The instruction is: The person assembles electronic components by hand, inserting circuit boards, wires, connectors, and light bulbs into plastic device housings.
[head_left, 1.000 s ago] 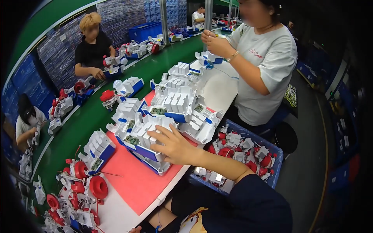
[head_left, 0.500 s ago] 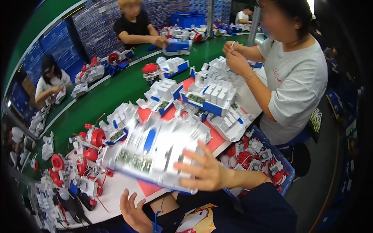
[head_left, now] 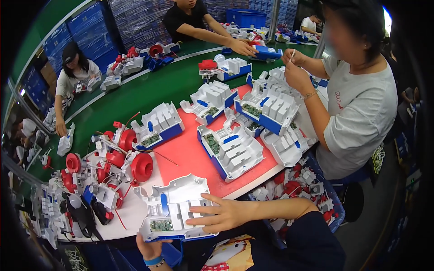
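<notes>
A white plastic housing (head_left: pixel 177 195) with a blue underside is held low in front of me, at the near edge of the table. A green circuit board (head_left: pixel 161 225), a blue strip and a row of white compartments show inside it. My left hand (head_left: pixel 153 249) grips its near left corner from below, fingers partly hidden. Across the compartments on its right side lie the fingers of my right hand (head_left: pixel 221 215), holding that side; the thumb is out of sight. Just beyond, a similar housing (head_left: pixel 233 153) rests on the red mat (head_left: pixel 181 158).
Several more housings (head_left: pixel 271 108) stand on the mat's far side. Red and white wired parts (head_left: pixel 142 167) pile up at left. A blue bin (head_left: pixel 337 198) of similar parts is at right, beside a co-worker (head_left: pixel 361 108). A green conveyor (head_left: pixel 117 104) runs behind.
The housing has come down and closer to me. My left hand, open and apart from it before, now grips its corner. Across the conveyor, a co-worker's arms reach further right.
</notes>
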The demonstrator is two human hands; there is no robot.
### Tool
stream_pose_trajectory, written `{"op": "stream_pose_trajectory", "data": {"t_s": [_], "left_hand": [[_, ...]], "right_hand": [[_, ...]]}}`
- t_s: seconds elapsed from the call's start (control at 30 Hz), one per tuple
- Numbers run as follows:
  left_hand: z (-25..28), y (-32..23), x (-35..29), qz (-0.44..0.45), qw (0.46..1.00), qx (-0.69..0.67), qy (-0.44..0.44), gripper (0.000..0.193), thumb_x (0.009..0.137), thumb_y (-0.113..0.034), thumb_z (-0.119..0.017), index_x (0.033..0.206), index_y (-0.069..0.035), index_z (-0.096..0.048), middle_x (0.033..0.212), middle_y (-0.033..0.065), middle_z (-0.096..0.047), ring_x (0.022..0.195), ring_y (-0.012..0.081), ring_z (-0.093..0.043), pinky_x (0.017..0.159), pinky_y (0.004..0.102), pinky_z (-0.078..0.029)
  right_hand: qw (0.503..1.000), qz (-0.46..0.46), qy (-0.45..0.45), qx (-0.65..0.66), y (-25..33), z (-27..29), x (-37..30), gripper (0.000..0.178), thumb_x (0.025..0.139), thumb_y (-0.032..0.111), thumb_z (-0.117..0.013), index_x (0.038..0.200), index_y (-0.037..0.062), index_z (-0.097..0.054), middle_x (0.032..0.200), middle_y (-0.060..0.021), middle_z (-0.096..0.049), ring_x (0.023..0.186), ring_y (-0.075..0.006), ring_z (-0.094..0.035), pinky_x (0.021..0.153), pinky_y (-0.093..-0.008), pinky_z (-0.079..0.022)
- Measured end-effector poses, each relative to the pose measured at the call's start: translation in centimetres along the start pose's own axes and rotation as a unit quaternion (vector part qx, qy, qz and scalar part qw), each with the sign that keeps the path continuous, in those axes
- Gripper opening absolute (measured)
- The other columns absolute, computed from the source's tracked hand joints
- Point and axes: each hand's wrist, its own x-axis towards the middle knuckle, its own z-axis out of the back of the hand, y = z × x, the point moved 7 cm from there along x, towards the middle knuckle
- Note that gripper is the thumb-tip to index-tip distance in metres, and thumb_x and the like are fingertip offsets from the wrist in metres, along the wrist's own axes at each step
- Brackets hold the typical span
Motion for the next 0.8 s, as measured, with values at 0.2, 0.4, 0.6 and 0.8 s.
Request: {"op": "stream_pose_trajectory", "data": {"t_s": [0.2,0.4,0.6,0.8], "left_hand": [[-1.8,1.0,1.4,0.029,0.999,-0.012,-0.036,0.063,0.072,-0.026,-0.048,0.124,-0.001,-0.025,0.113,0.0212,-0.044,0.095,0.0337,-0.052,0.059,0.041,-0.053],[-4.0,1.9,2.9,-0.006,0.998,0.048,-0.033,0.06,0.072,-0.021,-0.05,0.124,-0.003,-0.026,0.113,0.0172,-0.045,0.097,0.0302,-0.051,0.065,0.0402,-0.052],[-4.3,2.8,3.6,0.02,0.997,0.068,-0.022,0.059,0.073,-0.02,-0.047,0.125,-0.003,-0.024,0.112,0.0169,-0.046,0.094,0.0283,-0.053,0.067,0.0372,-0.052],[-5.1,2.8,3.6,0.014,0.991,0.129,-0.02,0.064,0.075,-0.023,-0.048,0.127,-0.002,-0.018,0.114,0.0171,-0.044,0.096,0.0272,-0.052,0.069,0.0363,-0.051]], "right_hand": [[0.995,-0.092,0.03,0.033,-3.5,-1.4,-1.4,0.019,0.063,0.011,-0.058,0.081,0.0079,-0.051,0.127,-0.0128,-0.033,0.118,-0.0322,-0.029,0.093,-0.0542,-0.024],[0.977,-0.208,0.008,0.041,-4.5,-0.5,-3.1,0.034,0.057,0.008,-0.065,0.088,0.0044,-0.054,0.123,-0.0163,-0.035,0.113,-0.0369,-0.033,0.089,-0.0506,-0.03],[0.964,-0.252,-0.081,0.014,-4.8,-1.1,-4.4,0.028,0.057,0.002,-0.065,0.084,0.0029,-0.057,0.117,-0.0172,-0.043,0.108,-0.036,-0.04,0.088,-0.0401,-0.037],[0.954,-0.284,-0.1,0.01,-4.9,-0.9,-5.0,0.036,0.053,-0.004,-0.064,0.088,0.0039,-0.057,0.116,-0.0193,-0.043,0.109,-0.0369,-0.039,0.088,-0.0395,-0.035]]}}
